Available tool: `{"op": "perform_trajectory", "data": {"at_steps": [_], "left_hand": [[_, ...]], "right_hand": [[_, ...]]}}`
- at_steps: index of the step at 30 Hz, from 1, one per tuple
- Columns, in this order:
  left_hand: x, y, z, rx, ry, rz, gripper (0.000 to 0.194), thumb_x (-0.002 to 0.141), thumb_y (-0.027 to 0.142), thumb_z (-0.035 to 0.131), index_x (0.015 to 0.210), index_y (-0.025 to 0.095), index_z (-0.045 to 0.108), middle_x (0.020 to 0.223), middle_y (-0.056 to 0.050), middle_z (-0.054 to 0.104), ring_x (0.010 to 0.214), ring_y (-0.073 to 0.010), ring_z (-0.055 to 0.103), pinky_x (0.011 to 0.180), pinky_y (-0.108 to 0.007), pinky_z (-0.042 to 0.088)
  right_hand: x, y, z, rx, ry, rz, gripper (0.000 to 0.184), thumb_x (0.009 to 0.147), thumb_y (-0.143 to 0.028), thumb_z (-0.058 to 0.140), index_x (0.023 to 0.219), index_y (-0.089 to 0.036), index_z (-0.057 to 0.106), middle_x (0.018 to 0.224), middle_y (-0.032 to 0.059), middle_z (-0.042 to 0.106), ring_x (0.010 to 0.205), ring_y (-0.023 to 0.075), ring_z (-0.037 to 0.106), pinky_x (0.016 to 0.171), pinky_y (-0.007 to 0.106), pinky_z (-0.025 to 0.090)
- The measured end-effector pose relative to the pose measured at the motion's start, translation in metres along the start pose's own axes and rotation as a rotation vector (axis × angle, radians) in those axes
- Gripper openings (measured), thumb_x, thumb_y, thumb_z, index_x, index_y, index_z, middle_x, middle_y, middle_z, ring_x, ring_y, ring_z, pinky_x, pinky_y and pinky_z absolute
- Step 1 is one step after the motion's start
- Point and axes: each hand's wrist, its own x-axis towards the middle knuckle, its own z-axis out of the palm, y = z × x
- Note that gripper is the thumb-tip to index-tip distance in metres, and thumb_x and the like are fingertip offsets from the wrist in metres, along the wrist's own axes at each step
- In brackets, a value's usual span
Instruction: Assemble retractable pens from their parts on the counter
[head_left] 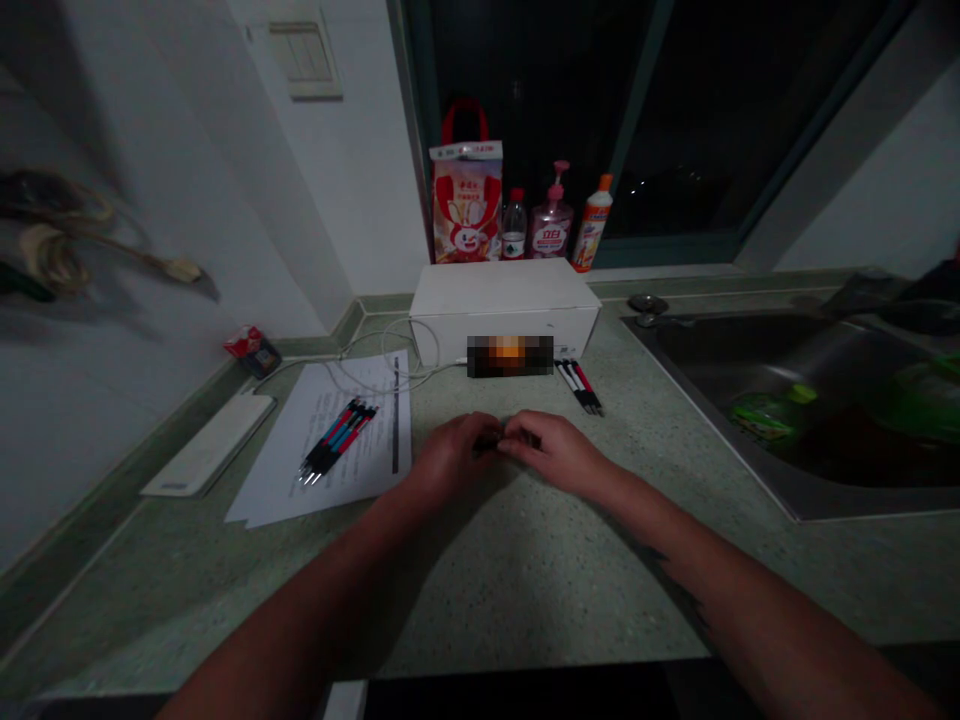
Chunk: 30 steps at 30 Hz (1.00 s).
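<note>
Over the middle of the counter my left hand (454, 452) and my right hand (553, 448) meet at the fingertips. Both are closed, with the fingers pinched around a small dark piece (489, 442). Most of that piece is hidden by the fingers, so its kind does not show. To the left, several pens (339, 440) with blue, red and black barrels lie on printed paper sheets (262, 445). Beyond my right hand, a few pens (580, 386), white and red with black grips, lie side by side in front of the white box.
A white box (502, 290) stands at the back, with a pixelated dark device (510, 366) against it and a white cable (431, 375) attached. A white flat slab (210, 445) lies left. Bottles (552, 225) and a bag (468, 205) line the window. A sink (709, 400) is at right.
</note>
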Motion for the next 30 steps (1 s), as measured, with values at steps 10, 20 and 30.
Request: {"op": "perform_trajectory", "data": {"at_steps": [10,20,30], "left_hand": [[-0.002,0.002,0.003,-0.068,0.088,0.05,0.025,0.085,0.017,0.073,0.109,0.02,0.069,0.099,-0.004,0.078,0.09,-0.0194,0.073,0.083,-0.032,0.058],[-0.001,-0.003,0.005,-0.091,0.157,0.075,0.019,0.088,0.021,0.071,0.107,0.02,0.071,0.097,-0.005,0.078,0.086,-0.0191,0.072,0.078,-0.031,0.057],[0.002,-0.001,0.001,-0.003,0.237,-0.028,0.016,0.091,0.022,0.066,0.101,0.022,0.079,0.092,-0.005,0.078,0.081,-0.0197,0.07,0.079,-0.032,0.054]], "right_hand": [[0.003,0.002,-0.003,0.068,0.013,0.102,0.019,0.098,-0.03,0.059,0.084,-0.019,0.067,0.078,0.001,0.068,0.074,0.0164,0.061,0.068,0.027,0.042],[0.004,0.009,0.005,0.258,-0.039,0.158,0.038,0.099,-0.046,0.05,0.073,-0.02,0.06,0.066,0.0003,0.06,0.065,0.0155,0.056,0.063,0.028,0.041],[0.007,0.013,-0.003,0.4,0.062,0.292,0.051,0.093,-0.065,0.052,0.068,-0.021,0.059,0.062,0.0003,0.059,0.058,0.0138,0.051,0.058,0.027,0.04]]}}
